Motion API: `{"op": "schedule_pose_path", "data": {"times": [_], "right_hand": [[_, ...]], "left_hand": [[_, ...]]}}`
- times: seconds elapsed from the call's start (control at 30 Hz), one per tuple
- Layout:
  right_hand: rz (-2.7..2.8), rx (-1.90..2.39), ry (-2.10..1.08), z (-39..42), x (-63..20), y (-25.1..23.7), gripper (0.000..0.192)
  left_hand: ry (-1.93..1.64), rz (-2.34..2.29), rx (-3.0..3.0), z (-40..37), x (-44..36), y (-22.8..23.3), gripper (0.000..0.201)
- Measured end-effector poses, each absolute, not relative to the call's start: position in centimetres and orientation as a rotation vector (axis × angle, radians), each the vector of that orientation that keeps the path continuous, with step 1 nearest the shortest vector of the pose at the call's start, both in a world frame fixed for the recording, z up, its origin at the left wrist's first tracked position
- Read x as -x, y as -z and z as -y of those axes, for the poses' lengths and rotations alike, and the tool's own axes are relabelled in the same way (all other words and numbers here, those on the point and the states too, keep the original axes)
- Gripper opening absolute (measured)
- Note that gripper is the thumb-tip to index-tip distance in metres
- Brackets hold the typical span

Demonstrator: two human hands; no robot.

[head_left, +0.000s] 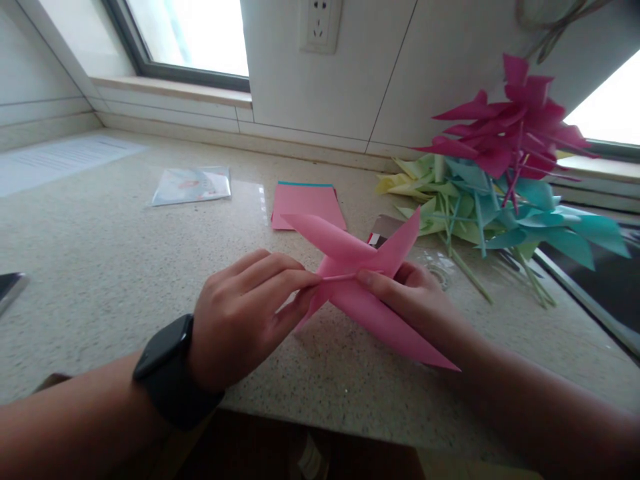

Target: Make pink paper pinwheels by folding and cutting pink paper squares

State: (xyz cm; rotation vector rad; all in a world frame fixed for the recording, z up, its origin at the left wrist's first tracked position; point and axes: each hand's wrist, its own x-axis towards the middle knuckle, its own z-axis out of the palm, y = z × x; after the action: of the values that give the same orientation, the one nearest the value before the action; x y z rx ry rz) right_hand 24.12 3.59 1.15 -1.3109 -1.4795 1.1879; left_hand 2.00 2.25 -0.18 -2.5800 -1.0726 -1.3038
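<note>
Above the counter, both of my hands hold a pink paper pinwheel (367, 310) with pointed blades. Across its middle runs a thin rolled pink paper stick (339, 277). Thumb and fingers of my left hand (247, 310) are closed in a pinch at the stick's left end. My right hand (417, 293) is closed on the pinwheel's right side, its thumb pressing the stick from above and its other fingers mostly hidden behind the paper. Behind the pinwheel lies a stack of square pink paper (307, 205) with a blue edge showing.
At the right are a pile of green and blue pinwheels (480, 207) and magenta pinwheels (520, 127). A clear roll of tape (440, 275) is partly hidden by my right hand. A clear plastic packet (193, 185) and a printed sheet (60, 160) lie at the left. The counter's front edge is close.
</note>
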Motion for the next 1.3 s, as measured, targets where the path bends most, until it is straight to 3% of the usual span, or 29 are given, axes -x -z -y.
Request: {"op": "schedule_pose_path", "data": {"times": [0.6,0.9,1.3], "right_hand": [[1.388,1.398,-1.214,-4.3,-25.1,-2.0,0.029],[1.311,1.085,-1.410,-4.7,-25.2,-1.4,0.040],[1.147,0.667,-1.637,-5.4,-25.4,-0.5,0.018]], "left_hand": [[1.277,1.144,2.533,-2.9,-1.7,0.3,0.011],[1.316,1.278,2.580,-2.9,-1.6,0.4,0.011],[1.381,1.431,2.572,-3.0,-1.7,0.4,0.014]]}}
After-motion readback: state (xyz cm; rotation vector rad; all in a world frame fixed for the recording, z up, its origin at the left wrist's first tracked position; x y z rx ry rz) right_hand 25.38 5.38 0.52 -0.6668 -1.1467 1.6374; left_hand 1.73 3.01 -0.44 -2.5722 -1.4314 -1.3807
